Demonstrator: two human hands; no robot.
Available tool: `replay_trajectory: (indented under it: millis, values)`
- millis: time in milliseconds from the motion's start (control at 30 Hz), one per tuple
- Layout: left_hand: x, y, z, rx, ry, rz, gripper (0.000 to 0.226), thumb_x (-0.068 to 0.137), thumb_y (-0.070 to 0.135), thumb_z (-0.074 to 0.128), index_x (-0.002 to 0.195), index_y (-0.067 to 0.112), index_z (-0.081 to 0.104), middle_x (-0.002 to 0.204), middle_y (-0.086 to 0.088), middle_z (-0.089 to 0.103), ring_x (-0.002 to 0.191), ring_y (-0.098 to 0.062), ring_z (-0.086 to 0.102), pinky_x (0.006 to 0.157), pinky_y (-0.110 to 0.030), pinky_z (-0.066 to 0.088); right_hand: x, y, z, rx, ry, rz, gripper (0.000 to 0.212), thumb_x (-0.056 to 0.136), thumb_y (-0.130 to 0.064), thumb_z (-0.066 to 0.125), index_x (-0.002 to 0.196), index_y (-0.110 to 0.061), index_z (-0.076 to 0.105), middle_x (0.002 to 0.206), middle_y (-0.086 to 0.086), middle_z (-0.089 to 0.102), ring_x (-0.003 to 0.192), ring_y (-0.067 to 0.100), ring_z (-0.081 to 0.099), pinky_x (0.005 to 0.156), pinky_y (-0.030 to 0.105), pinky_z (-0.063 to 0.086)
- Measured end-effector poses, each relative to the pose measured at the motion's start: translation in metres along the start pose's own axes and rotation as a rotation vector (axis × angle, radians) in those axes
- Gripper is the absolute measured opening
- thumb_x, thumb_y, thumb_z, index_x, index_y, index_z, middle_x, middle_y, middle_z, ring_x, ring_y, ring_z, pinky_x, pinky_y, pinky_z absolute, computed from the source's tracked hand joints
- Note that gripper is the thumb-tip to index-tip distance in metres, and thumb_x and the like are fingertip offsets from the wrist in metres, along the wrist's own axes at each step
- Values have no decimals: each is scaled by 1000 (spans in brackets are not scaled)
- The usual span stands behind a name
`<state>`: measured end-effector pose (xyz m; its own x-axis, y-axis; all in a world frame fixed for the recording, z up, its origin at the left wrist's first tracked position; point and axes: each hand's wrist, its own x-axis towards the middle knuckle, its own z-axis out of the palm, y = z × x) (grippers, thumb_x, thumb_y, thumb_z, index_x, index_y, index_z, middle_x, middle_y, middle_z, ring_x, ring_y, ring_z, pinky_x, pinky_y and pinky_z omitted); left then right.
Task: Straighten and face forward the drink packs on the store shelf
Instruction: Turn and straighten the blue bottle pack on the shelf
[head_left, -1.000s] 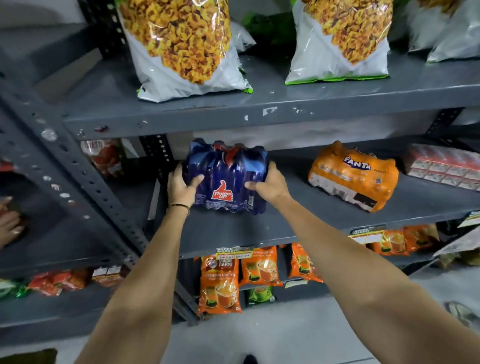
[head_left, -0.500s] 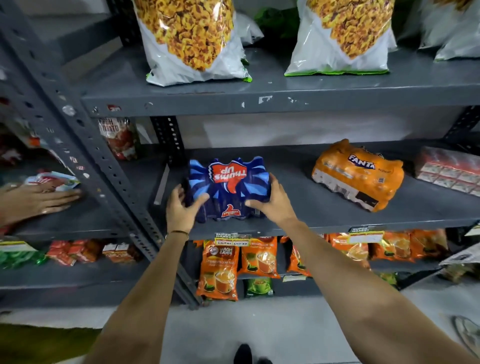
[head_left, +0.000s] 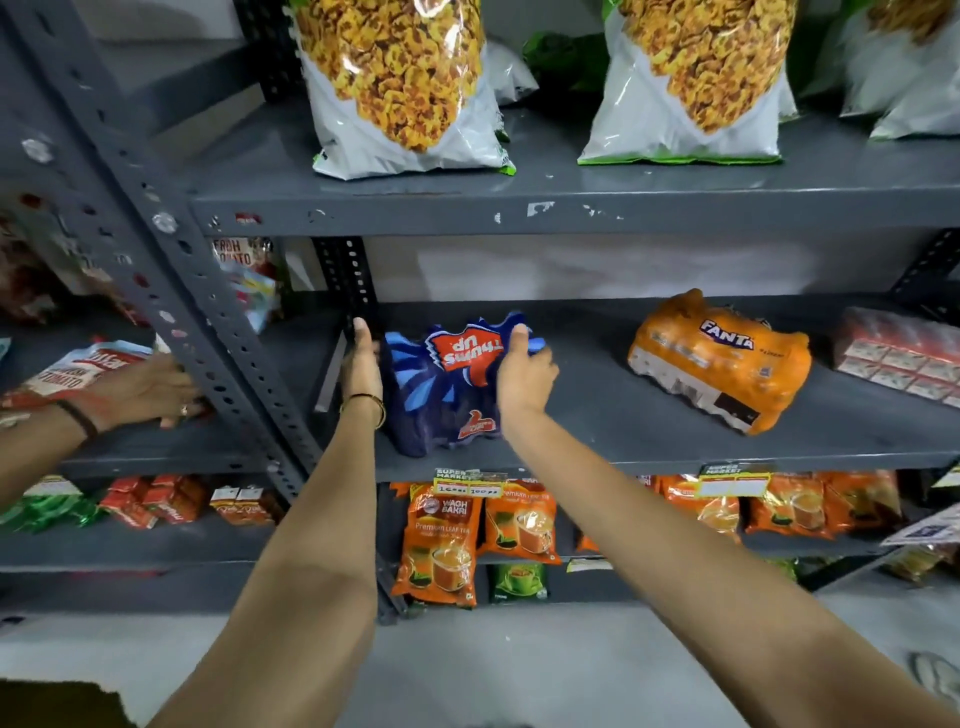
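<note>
Squaring a dark-blue shrink-wrapped plastic pack of Thums Up drink bottles (head_left: 447, 384) on the left end of the grey metal middle shelf (head_left: 597, 410), near its front edge. Left hand (head_left: 362, 364) flat against the pack's left side; right hand (head_left: 522, 374) gripping its upper right corner; hands well apart, clamped on the pack between them. Red logo on top reads upside down; small logo faces forward. Long axis apparently front-to-back, though foreshortening makes this uncertain. Orange shrink-wrapped Fanta pack (head_left: 719, 358) lies askew, well to the right, untouched. Next move probably calls for releasing, then turning the Fanta pack square.
</note>
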<state>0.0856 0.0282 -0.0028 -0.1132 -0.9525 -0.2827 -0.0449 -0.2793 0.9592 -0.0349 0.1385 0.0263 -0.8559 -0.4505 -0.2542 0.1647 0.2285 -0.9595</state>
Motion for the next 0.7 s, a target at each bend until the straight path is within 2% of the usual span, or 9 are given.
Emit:
replay_trajectory:
  millis: [100,200,267,367,467,500,567,633,700]
  values:
    - [2,-6,-13,-14,29,25,74,95,55,25,110,-8,61,110,-16,64,79,-25,60,65,-25,46,32,-13,0,-21,-123,22,56,96,-46,34,129,-5,51,131,21,54,120,37,52,105,45,40]
    - [2,-18,-28,25,-93,-43,77,96,53,24,107,-12,61,95,-18,62,68,-21,56,64,-22,45,53,-25,7,-26,-277,57,50,95,-46,36,122,-9,56,115,14,59,109,28,57,102,44,44]
    - [-1,-25,-36,73,-190,-59,78,94,55,23,90,-9,66,77,-14,66,66,-20,58,64,-22,47,62,-27,16,7,-334,94,43,92,-45,46,114,-11,60,106,11,60,95,26,59,89,39,48]
    - [-9,-35,-45,145,-347,-90,66,91,56,34,66,7,70,55,-2,70,63,-17,67,67,-24,51,65,-30,27,-64,-436,46,31,90,-27,57,112,-6,61,102,12,65,78,19,61,73,31,49]
    - [-13,-34,-45,194,-476,-128,61,88,57,44,62,10,74,59,-3,73,62,-17,72,63,-23,57,66,-34,37,-167,-582,1,41,89,-15,60,128,-4,53,116,16,65,86,21,63,78,33,51]
    - [-13,-30,-42,206,-447,-120,59,88,55,45,64,10,73,60,-5,73,61,-19,71,57,-21,56,65,-36,38,-203,-623,-21,45,89,-15,60,132,-6,50,124,15,63,93,21,63,82,33,50]
    - [-4,-20,-33,182,-271,-50,47,90,49,47,74,10,68,67,-4,70,63,-18,67,53,-19,52,62,-37,36,-256,-629,-83,62,87,-24,64,142,-11,39,140,11,52,117,22,56,93,30,44]
    - [10,-5,-22,141,-77,69,34,91,41,52,88,9,65,81,-5,67,74,-22,63,62,-19,50,56,-38,24,-282,-586,-97,83,80,-39,70,147,-11,31,149,8,42,132,23,46,100,33,39]
    - [28,15,-8,261,-32,185,43,88,39,58,117,7,59,115,-12,65,106,-27,60,86,-24,44,48,-39,6,-370,-663,-41,103,69,-52,75,149,-13,23,154,5,33,137,24,38,106,45,37]
